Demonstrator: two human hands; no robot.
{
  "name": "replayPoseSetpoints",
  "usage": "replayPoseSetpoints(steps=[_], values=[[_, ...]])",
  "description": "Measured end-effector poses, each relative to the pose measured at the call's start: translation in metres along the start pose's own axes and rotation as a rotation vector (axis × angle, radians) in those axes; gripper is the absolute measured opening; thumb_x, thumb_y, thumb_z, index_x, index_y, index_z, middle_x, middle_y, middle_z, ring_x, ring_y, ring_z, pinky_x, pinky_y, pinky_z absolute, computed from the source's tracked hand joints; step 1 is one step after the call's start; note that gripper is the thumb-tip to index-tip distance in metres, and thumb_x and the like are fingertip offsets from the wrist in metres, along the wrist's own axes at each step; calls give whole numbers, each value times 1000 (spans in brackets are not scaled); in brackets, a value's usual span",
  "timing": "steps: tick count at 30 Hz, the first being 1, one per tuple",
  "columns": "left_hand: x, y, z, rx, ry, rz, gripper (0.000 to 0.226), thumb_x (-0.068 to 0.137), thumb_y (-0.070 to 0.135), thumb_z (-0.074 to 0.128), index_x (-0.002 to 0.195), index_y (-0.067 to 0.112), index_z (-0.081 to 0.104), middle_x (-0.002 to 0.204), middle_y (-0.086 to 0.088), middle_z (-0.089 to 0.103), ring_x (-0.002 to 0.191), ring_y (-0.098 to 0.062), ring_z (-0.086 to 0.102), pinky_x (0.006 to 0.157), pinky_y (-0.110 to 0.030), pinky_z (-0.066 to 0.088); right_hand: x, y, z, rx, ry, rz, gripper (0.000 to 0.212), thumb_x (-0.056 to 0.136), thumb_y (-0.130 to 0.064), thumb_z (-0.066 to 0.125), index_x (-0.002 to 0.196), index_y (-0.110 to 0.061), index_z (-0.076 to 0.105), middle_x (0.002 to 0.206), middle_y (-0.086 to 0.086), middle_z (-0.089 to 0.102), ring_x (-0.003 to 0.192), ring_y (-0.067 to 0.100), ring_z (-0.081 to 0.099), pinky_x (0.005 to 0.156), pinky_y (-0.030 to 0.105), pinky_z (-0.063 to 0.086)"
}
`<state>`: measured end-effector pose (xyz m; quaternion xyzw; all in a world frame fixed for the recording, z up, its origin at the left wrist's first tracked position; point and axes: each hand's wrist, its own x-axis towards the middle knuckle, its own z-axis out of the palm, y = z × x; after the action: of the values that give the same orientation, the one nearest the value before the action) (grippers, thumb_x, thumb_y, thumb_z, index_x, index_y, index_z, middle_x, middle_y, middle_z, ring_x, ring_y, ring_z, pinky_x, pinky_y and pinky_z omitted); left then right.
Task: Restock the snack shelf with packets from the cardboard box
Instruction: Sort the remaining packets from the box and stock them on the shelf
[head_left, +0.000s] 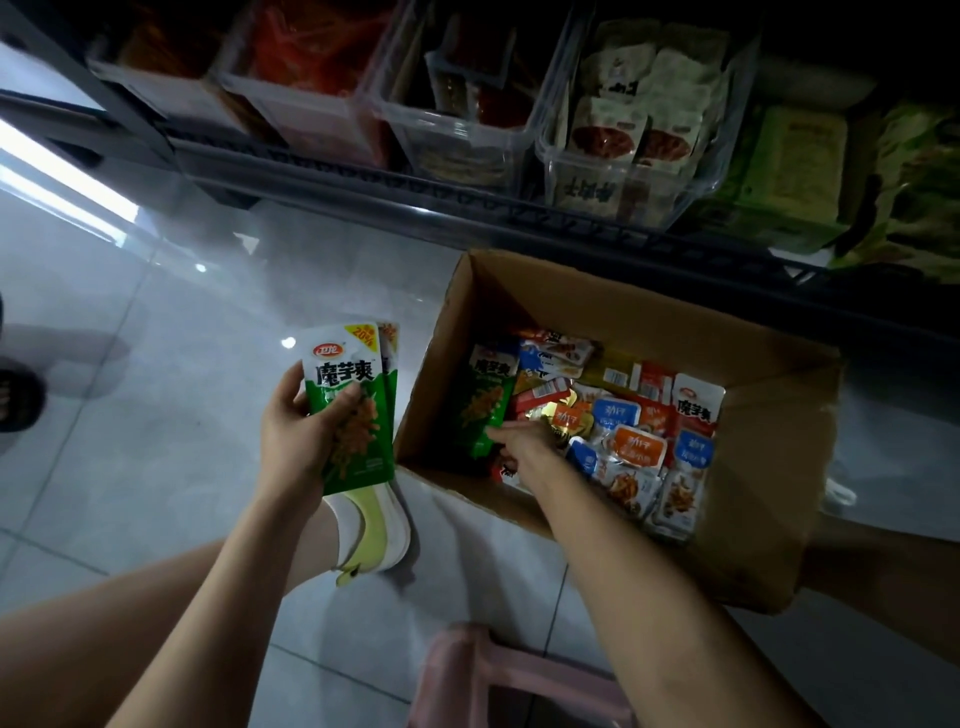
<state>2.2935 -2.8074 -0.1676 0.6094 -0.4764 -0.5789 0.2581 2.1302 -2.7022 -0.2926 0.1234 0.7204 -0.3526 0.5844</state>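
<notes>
Left hand (296, 441) clamps green packets (345, 371) left of the box (571, 296); right hand (524, 441) pinches leaning packet (480, 400) inside it by one corner, so it may slip.

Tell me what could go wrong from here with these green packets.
1. The left hand already holds a fanned stack of green packets; adding another may let one slip onto the floor.
2. The right hand pinches a green packet in the cardboard box by its lower edge; it might slide free or drag loose packets along.
</notes>
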Motion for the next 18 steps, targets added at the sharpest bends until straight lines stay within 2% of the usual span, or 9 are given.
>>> replayPoseSetpoints(steps=[2, 4, 8, 11, 14, 16, 18], values=[[-3, 4, 0, -11, 10, 13, 26, 84, 6, 69, 102, 23, 61, 93, 1, 73, 76, -14, 72, 60, -28, 57, -7, -2, -10, 21, -23, 14, 27, 88, -4, 63, 114, -4, 55, 119, 11, 58, 107, 22, 56, 84, 32, 52], [-7, 9, 0, -39, 12, 34, 26, 84, 5, 69, 102, 22, 61, 93, 0, 72, 76, -14, 72, 61, -27, 57, -18, -4, -25, 90, -56, 48, 26, 91, -1, 57, 117, -2, 51, 122, 16, 59, 112, 27, 59, 85, 35, 53], [-22, 24, 11, -98, -21, 59, 28, 85, 5, 68, 105, 23, 60, 95, 1, 72, 78, -15, 72, 62, -30, 58, -44, -6, -68, 143, -90, -1, 16, 91, 5, 53, 103, -5, 54, 105, 10, 64, 96, 22, 62, 80, 34, 50], [-41, 33, 25, -120, -70, 69, 26, 86, 3, 66, 103, 22, 61, 96, -2, 72, 78, -17, 72, 62, -32, 58, -73, -10, -99, 138, -73, -142, 25, 89, 7, 56, 112, -3, 53, 91, 7, 64, 83, 19, 62, 68, 30, 52], [-61, 42, 42, -124, -127, 70, 28, 86, 2, 65, 109, 17, 59, 101, -7, 71, 85, -22, 71, 69, -37, 59, -111, -23, -125, 162, -72, -287, 16, 89, 7, 55, 103, -1, 57, 85, 8, 65, 69, 16, 65, 55, 25, 54], [-73, 50, 55, -115, -138, 86, 24, 87, 2, 65, 101, 21, 59, 97, -4, 70, 82, -20, 69, 66, -33, 59, -137, -34, -139, 219, -101, -381, 13, 89, 6, 55, 94, -5, 58, 85, 8, 66, 64, 12, 67, 53, 23, 54], [-84, 65, 68, -118, -159, 96, 23, 86, 3, 66, 97, 22, 58, 97, -6, 70, 81, -20, 68, 66, -34, 59, -168, -46, -153, 255, -115, -481, 15, 90, 6, 54, 93, -8, 59, 84, 6, 67, 65, 9, 67, 54, 23, 53]])
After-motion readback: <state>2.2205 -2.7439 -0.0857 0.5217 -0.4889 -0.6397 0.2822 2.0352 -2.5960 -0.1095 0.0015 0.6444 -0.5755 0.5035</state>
